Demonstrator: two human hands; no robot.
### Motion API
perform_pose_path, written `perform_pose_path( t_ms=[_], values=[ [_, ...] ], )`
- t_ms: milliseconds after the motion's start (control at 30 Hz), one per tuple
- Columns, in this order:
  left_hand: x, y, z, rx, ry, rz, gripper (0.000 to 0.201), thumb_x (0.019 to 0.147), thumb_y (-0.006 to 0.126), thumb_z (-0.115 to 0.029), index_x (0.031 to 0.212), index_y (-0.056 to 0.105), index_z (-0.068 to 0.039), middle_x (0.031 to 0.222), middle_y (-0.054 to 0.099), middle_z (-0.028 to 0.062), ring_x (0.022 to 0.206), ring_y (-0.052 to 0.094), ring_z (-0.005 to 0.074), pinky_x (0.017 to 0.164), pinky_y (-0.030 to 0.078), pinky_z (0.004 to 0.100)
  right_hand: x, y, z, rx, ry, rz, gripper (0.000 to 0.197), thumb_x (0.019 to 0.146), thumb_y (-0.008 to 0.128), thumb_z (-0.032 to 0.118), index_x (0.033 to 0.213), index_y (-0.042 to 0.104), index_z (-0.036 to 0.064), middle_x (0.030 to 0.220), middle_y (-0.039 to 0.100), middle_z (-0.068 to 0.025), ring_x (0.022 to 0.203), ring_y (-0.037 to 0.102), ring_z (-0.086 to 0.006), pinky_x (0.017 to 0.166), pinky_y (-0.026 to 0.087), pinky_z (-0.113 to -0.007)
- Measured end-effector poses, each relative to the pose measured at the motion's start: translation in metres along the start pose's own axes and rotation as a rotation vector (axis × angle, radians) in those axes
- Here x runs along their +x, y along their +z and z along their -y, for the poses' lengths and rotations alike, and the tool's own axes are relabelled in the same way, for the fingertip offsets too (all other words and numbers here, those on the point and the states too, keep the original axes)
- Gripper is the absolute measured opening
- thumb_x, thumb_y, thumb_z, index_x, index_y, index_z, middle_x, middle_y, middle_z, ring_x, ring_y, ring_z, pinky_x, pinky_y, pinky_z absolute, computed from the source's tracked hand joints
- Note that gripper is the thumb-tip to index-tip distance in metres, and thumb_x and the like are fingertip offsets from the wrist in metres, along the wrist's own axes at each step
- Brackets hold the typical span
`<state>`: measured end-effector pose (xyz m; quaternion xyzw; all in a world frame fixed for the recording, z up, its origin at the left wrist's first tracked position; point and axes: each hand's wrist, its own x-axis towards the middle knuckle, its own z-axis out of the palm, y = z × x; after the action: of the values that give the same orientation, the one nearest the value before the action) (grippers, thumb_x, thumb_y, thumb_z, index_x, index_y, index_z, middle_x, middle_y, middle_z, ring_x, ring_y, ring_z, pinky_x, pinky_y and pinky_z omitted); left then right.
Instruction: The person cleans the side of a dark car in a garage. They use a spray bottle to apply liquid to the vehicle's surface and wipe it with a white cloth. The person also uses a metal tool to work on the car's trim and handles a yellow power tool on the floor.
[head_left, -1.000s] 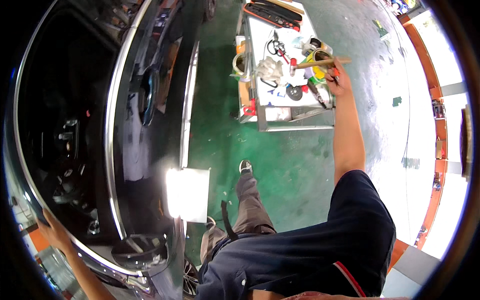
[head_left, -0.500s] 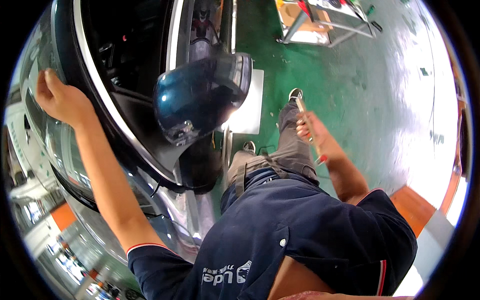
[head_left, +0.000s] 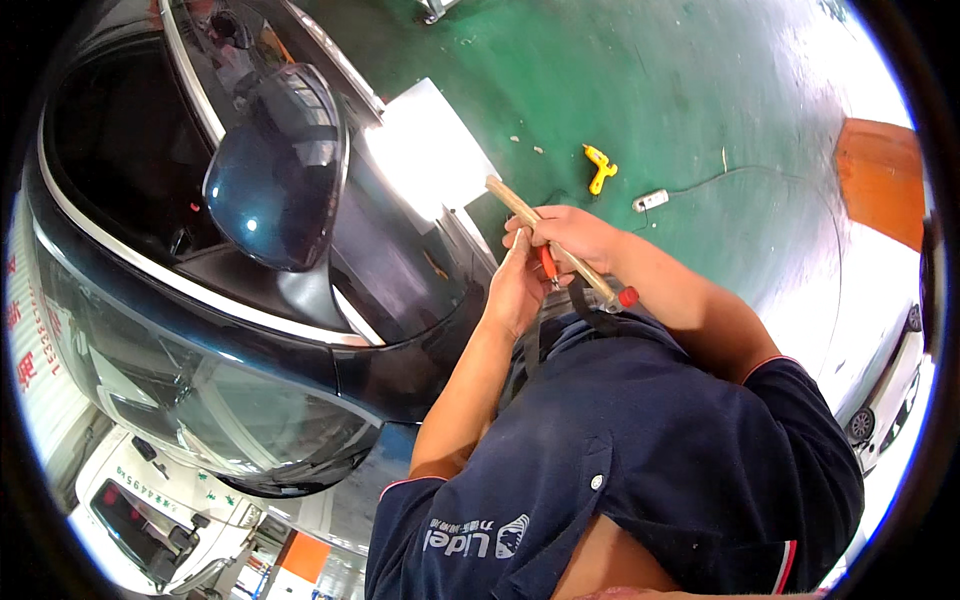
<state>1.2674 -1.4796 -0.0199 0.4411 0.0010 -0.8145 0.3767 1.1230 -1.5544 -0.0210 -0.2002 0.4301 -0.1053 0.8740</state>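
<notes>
In front of my waist, my right hand (head_left: 578, 238) grips a small hammer (head_left: 584, 268) with a pale wooden handle and a red-tipped metal head. The handle slants from upper left down to the red tip at lower right. My left hand (head_left: 513, 290) meets the right hand's fingers, its own fingers bent together. A short red tool (head_left: 547, 262) with a thin metal end shows between the two hands. Which hand bears it, I cannot tell. Just left of my hands is a dark blue car (head_left: 400, 375) with its wing mirror (head_left: 275, 170).
A bright white panel (head_left: 440, 140) stands by the car's side. On the green floor lie a yellow glue gun (head_left: 599, 169) and a white power strip (head_left: 650, 200) with a trailing cable. An orange board (head_left: 880, 180) is at right; a white truck (head_left: 150, 520) stands at lower left.
My left hand has come off the car's windscreen side to meet the right hand at my waist. The red tool now shows between them. The view has shifted, bringing the glue gun into sight.
</notes>
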Motion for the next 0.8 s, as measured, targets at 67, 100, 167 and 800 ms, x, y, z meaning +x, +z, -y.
perform_pose_path(
  t_ms=[67,100,167,800],
  values=[
    [0.002,-0.018,0.016,0.031,-0.011,0.045,0.043,0.106,0.041,-0.044,0.124,0.056,-0.008,0.103,0.062,0.0062,0.087,0.06,0.0163,0.075,0.048,0.0323,-0.004,-0.003,-0.012,-0.051,-0.003,0.008,0.043,0.092,0.049,0.013,0.133,0.051,-0.0019,0.12,0.063,-0.0109,0.093,0.063,-0.0184,0.073,0.054,-0.035],
    [0.002,-0.026,0.021,0.046,-0.009,0.066,0.042,0.106,0.042,-0.043,0.123,0.057,-0.007,0.098,0.063,0.0059,0.082,0.059,0.0158,0.072,0.047,0.0305,-0.005,-0.003,-0.022,-0.035,-0.054,0.005,0.043,0.092,0.049,0.013,0.132,0.052,-0.0016,0.12,0.063,-0.0109,0.095,0.063,-0.019,0.074,0.054,-0.035],
    [0.002,-0.043,0.031,0.267,-0.101,0.052,0.039,0.106,0.046,-0.04,0.121,0.058,-0.006,0.091,0.063,0.0053,0.075,0.056,0.0139,0.067,0.044,0.0279,0.005,-0.032,-0.059,-0.161,-0.157,0.062,0.045,0.093,0.051,0.014,0.135,0.05,-0.0004,0.124,0.061,-0.0133,0.103,0.063,-0.022,0.084,0.057,-0.039],
    [0.167,-0.154,-0.254,1.951,0.535,-0.218,0.031,0.086,0.072,-0.026,0.11,0.074,-0.007,0.096,0.074,0.0102,0.088,0.068,0.0209,0.083,0.05,0.0351,-0.019,-0.079,-0.214,0.377,0.064,-0.607,0.013,0.095,0.059,0.02,0.095,0.056,0.0074,0.084,0.061,-0.0051,0.072,0.059,-0.0132,0.072,0.052,-0.035]
  ],
)
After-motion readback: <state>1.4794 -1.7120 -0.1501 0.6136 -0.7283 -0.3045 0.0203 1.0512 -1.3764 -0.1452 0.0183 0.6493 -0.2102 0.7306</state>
